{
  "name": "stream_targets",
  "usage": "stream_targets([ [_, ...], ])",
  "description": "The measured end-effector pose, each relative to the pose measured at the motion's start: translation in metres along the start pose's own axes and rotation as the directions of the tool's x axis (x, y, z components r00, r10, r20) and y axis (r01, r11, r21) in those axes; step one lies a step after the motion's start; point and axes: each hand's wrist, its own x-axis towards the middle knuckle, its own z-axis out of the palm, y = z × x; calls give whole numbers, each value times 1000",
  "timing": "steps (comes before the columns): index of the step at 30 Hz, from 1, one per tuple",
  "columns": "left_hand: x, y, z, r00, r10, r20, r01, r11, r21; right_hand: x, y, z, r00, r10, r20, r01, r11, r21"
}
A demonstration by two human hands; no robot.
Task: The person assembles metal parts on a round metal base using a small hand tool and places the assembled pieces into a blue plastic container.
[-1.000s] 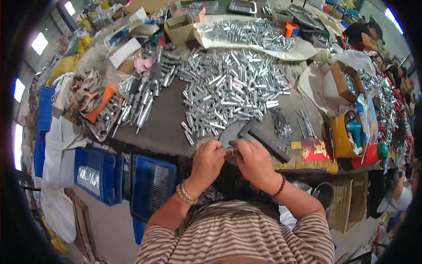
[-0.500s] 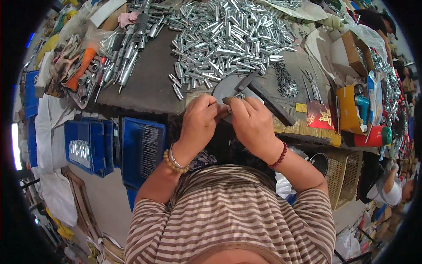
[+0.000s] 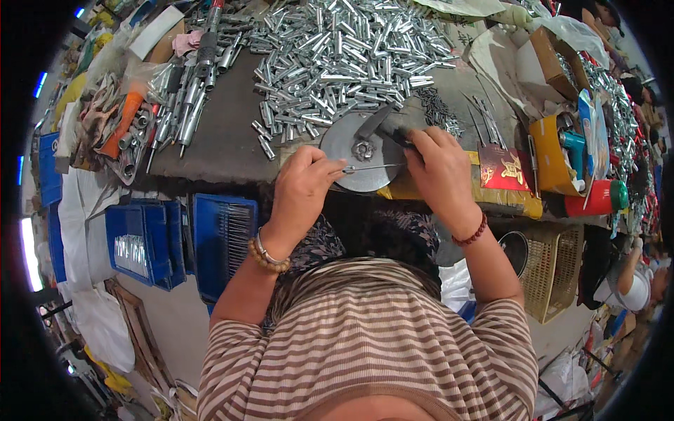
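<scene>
Your left hand (image 3: 302,184) pinches a thin metal rod (image 3: 371,168) at its left end, fingers closed tight on it. The rod lies level across a round grey metal disc (image 3: 354,149) at the near edge of the workbench (image 3: 217,133). Your right hand (image 3: 441,170) sits at the rod's right end, fingers curled over the disc's right rim; you cannot tell whether it grips the rod or only touches it. Just beyond the disc, a heap of short silver tubes (image 3: 344,59) spreads across the bench. Blue plastic crates (image 3: 151,242) stand below, to the left.
</scene>
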Motion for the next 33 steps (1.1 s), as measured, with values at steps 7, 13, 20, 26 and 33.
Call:
stream_targets([
  [7,2,3,-3,998,-61,31,64,994,-90,-22,-32,-27,998,-68,19,64,986,152],
  [13,-1,-2,1,999,-43,7,43,997,-69,-30,-43,-24,973,-169,155,158,984,81],
  [20,-1,-2,-2,997,-66,29,68,994,-89,-9,-42,-33,996,67,57,-81,948,308],
  [26,1,-1,-2,1000,-21,13,21,1000,11,4,-13,-12,985,-170,-18,169,985,-19],
  [33,-4,3,-4,1000,-12,-11,12,1000,7,-37,-50,-6,976,51,212,-82,987,138],
])
